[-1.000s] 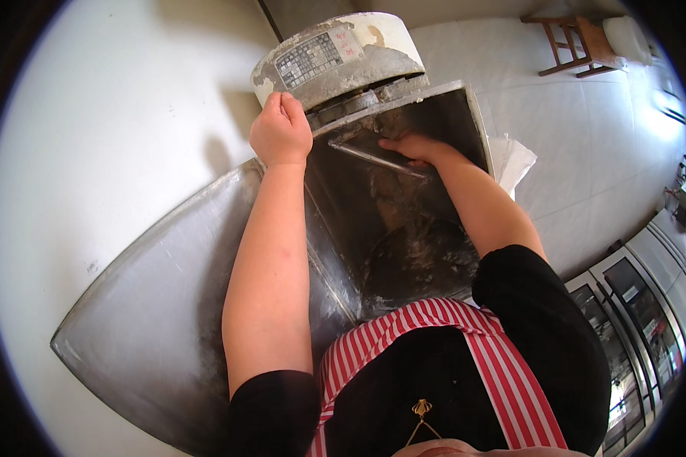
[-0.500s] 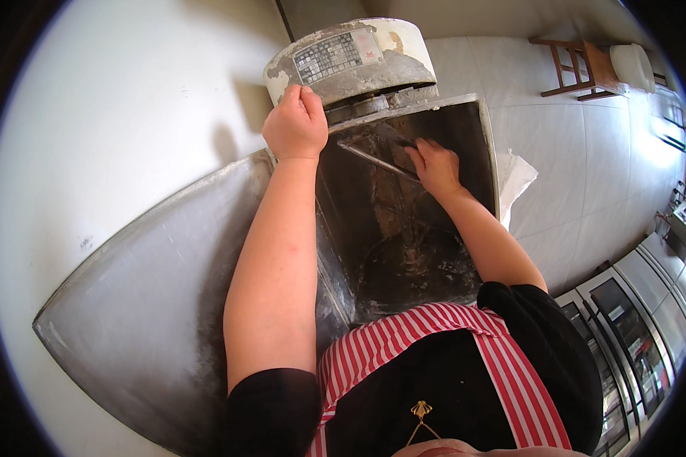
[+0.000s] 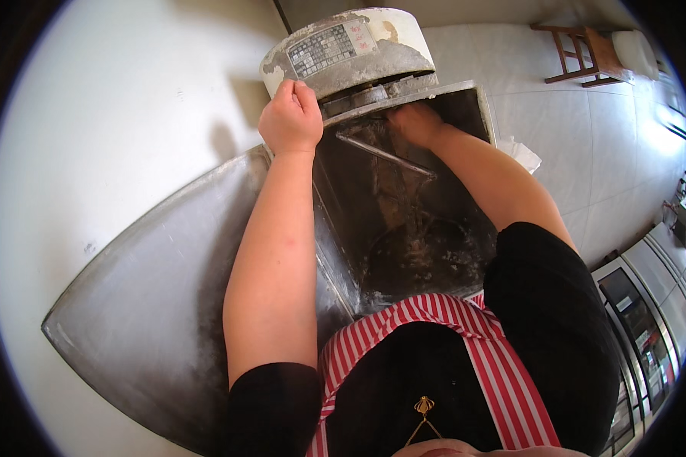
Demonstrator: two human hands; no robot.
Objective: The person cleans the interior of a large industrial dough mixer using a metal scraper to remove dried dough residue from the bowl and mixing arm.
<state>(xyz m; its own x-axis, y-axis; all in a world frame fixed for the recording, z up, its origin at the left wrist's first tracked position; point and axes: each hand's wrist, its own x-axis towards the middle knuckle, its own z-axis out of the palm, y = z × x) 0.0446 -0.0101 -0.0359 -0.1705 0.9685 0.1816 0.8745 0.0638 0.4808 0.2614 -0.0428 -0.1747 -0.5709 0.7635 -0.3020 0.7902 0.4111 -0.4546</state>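
1 grey panel [image 3: 152,305], left, leaning out by the white wall. 1 open metal bin [image 3: 347,209], right of it, in front of the person; inside streaked with pale residue. 1 wooden chair [image 3: 602,57], far right on the tiles. 1 red-and-white striped apron [image 3: 389,316], on the person. 1 round housing [image 3: 396,57], beyond the bin's far rim, paint flaking. 1 white bucket [image 3: 634,53], beside the chair. 2 hands: left hand [image 3: 291,118] at the bin's far left corner, just before the housing, fingers clenched into a fist; can't tell if anything's inside. Right hand [image 3: 417,124] down in the bin, just under the far rim; fingertips in shadow, grasp can't be told. 1 bar [image 3: 389,156], slanting across the bin below that hand. 1 label [image 3: 331,49], on the housing. 1 gold pendant [image 3: 424,405].
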